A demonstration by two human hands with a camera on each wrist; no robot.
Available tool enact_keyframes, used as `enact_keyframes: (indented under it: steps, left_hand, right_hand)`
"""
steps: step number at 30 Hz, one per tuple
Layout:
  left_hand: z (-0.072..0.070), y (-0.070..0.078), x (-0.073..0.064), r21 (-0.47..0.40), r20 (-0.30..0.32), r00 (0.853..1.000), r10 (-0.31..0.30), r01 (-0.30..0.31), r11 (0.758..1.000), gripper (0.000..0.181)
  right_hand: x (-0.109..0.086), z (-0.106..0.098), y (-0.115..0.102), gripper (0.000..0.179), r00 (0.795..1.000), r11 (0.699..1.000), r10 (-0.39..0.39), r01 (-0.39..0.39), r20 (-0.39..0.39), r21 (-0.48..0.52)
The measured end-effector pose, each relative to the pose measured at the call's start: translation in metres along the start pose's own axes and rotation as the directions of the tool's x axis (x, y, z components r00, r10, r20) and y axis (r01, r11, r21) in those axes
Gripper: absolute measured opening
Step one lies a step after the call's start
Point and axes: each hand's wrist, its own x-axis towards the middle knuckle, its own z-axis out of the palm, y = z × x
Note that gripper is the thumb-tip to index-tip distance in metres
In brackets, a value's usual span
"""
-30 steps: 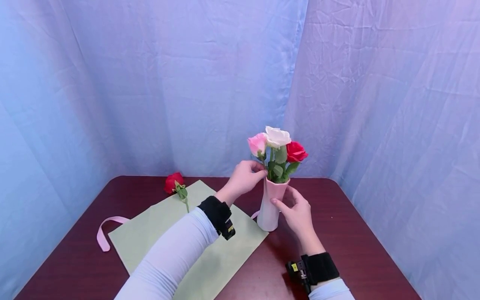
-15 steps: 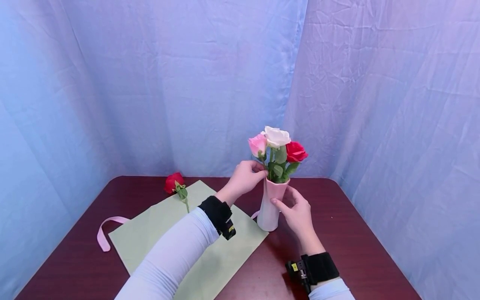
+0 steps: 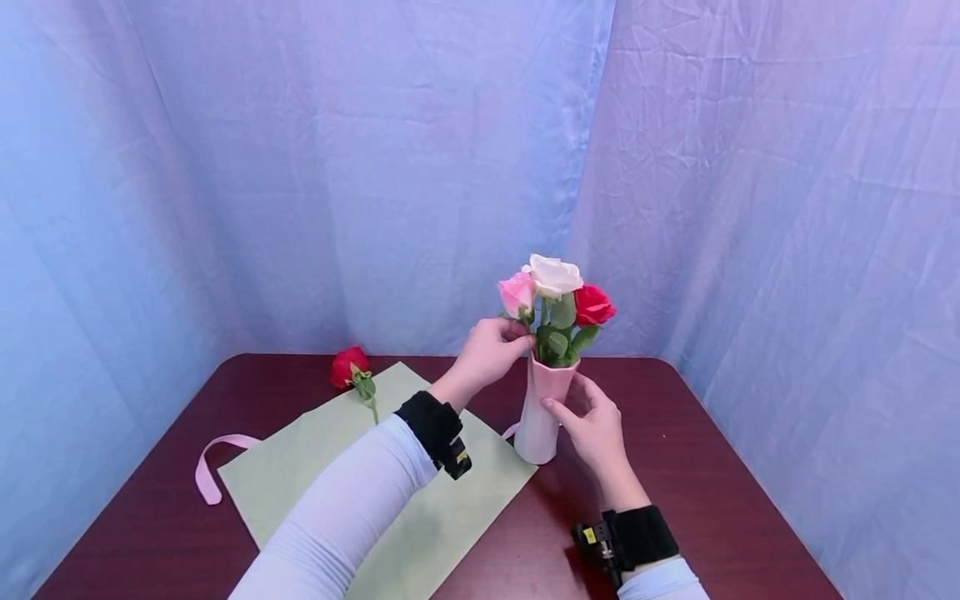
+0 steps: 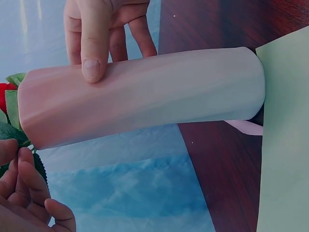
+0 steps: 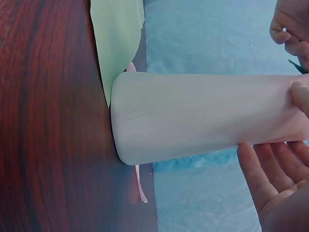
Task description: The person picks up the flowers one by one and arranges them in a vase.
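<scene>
A vase [image 3: 542,408], pink at its mouth and white at its base, stands upright on the table. It holds a white rose [image 3: 553,276], a red rose [image 3: 593,306] and a pink rose [image 3: 517,295]. At the left of the vase mouth, my left hand [image 3: 487,354] pinches the pink rose's stem between thumb and fingers, as the left wrist view also shows. My right hand [image 3: 596,421] grips the upper part of the vase from the right, its thumb in front and its fingers partly hidden behind. Stem ends inside the vase are out of sight.
Pale green wrapping paper [image 3: 420,517] lies left of the vase, its right corner at the base. Another red rose [image 3: 349,367] lies at the paper's far-left edge. Beneath the paper runs a pink ribbon [image 3: 204,477]. Blue curtains [image 3: 360,183] hang around the dark table [image 3: 720,517].
The pink rose's head has dropped slightly toward the vase and a little right. My left fingers sit marginally higher. My right hand and the vase hold their places.
</scene>
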Motion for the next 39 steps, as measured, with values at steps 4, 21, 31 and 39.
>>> enact_keyframes:
  steps: [4,21,31,39]
  left_hand:
    - [0.001,-0.002,0.0,-0.001,0.002,1.0,0.006,-0.006,1.0,0.016]
    - [0.0,-0.009,-0.006,-0.001,0.007,1.0,-0.006,0.006,1.0,0.018]
    - [-0.024,-0.014,-0.017,0.01,0.011,0.999,0.046,-0.046,0.999,0.019]
    - [-0.054,-0.021,-0.03,0.047,-0.01,0.997,0.082,-0.081,0.996,0.018]
  right_hand:
    - [0.0,0.001,0.0,0.061,1.0,1.0,-0.002,0.002,-0.002,0.003]
    - [-0.003,0.007,0.001,0.058,0.999,0.998,0.051,-0.051,0.005,-0.022]
    - [-0.003,0.003,0.001,0.061,1.0,1.0,0.007,-0.007,0.01,-0.011]
    - [-0.001,0.0,0.0,0.062,1.0,1.0,0.006,-0.006,0.005,-0.024]
